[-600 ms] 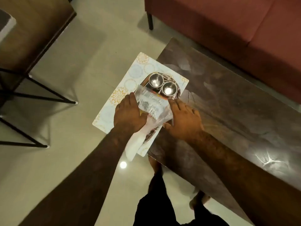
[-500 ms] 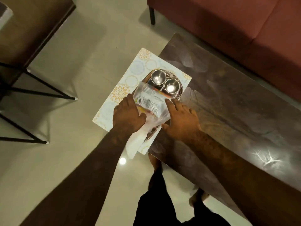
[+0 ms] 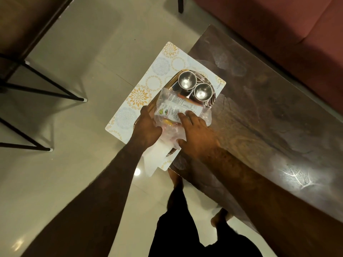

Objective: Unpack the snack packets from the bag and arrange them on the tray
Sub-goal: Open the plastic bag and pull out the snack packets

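Observation:
A clear plastic bag [image 3: 168,133] lies on a round metal tray [image 3: 173,83] at the table's left end. A white snack packet [image 3: 174,109] with printed text and a green logo sticks out of the bag's mouth, lying over the tray. My left hand [image 3: 148,128] grips the bag's left side. Over on the right, my right hand [image 3: 194,134] holds the bag, its fingertips resting on the packet. More packets, yellow and red, show dimly through the plastic. The bag's white tail [image 3: 154,160] hangs off the table edge.
Two steel cups [image 3: 185,81] [image 3: 201,91] stand on the tray's far part. A patterned placemat [image 3: 141,93] lies under the tray and overhangs the dark wooden table [image 3: 259,108]. A red sofa [image 3: 287,25] is behind the table; a black-legged table [image 3: 37,84] is at left.
The snack packet has slid further out of the bag onto the tray. My right hand's fingers have moved onto the packet, and my head has come closer.

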Demonstrator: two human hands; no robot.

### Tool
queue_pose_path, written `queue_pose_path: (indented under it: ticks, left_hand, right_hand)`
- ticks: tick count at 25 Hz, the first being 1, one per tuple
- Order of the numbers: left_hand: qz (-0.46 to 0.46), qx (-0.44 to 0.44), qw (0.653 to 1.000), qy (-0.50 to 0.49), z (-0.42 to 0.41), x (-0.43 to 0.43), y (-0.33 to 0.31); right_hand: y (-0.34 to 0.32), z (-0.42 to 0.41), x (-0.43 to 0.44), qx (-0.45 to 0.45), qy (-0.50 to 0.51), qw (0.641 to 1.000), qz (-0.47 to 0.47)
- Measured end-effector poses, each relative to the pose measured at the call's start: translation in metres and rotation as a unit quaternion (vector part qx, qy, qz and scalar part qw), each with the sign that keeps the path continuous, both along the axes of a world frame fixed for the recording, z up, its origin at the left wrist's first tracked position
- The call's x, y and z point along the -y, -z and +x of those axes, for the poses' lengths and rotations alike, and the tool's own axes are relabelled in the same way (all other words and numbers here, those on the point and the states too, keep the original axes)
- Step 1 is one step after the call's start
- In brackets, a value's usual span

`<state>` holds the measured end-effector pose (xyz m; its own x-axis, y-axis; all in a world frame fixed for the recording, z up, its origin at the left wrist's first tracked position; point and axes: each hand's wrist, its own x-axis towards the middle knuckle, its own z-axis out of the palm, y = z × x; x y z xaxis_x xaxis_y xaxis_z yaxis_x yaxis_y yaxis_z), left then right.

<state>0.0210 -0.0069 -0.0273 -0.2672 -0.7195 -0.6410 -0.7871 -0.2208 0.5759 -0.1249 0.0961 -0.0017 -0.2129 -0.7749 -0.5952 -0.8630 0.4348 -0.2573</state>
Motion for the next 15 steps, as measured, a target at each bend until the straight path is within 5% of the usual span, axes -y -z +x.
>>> queue_pose_path:
  ticks: [10,15]
  left_hand:
    - [0.134,-0.114,0.954,-0.242,-0.015,0.006,-0.002]
    - [0.281,-0.015,0.934,-0.218,-0.018,0.002,-0.011]
  right_hand:
    - [-0.003,-0.008,0.003,0.057,0.025,0.998,0.016]
    - [-0.001,-0.003,0.007,0.060,0.051,0.997,0.006]
